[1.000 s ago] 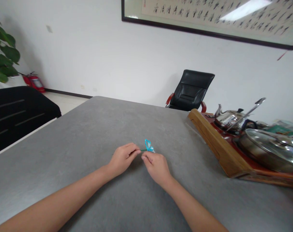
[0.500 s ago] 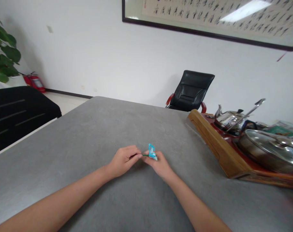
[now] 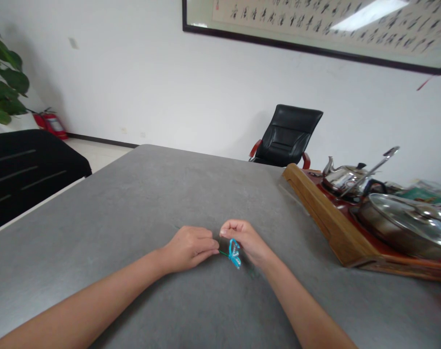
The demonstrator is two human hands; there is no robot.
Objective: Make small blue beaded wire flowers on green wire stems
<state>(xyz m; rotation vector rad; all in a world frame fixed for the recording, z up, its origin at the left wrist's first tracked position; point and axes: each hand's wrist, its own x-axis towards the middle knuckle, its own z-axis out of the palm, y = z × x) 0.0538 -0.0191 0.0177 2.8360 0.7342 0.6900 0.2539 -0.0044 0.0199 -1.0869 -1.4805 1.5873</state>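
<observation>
Between my hands is a small light-blue flower-like ornament [image 3: 234,253] with shiny, bead-like trim and a thin green stem [image 3: 223,253]. My left hand [image 3: 193,247] pinches that stem between thumb and fingers, just left of the blue part. The fingers of my right hand [image 3: 244,237] are closed in a pinch above the ornament. A faint thin strand seems to run down from its fingertips towards the stem. Blurred green bits show by the right wrist, and I cannot make out what they belong to.
A wooden tray [image 3: 315,220] on the right of the grey table [image 3: 162,189] carries a steel kettle [image 3: 346,178] and a lidded pan [image 3: 398,232]. A black chair [image 3: 291,135] stands beyond the table, another chair [image 3: 31,169] at the left.
My right hand has lifted off the stem and moved slightly up and right. The blue ornament now hangs lower and turned, pointing down. My left hand still pinches the stem.
</observation>
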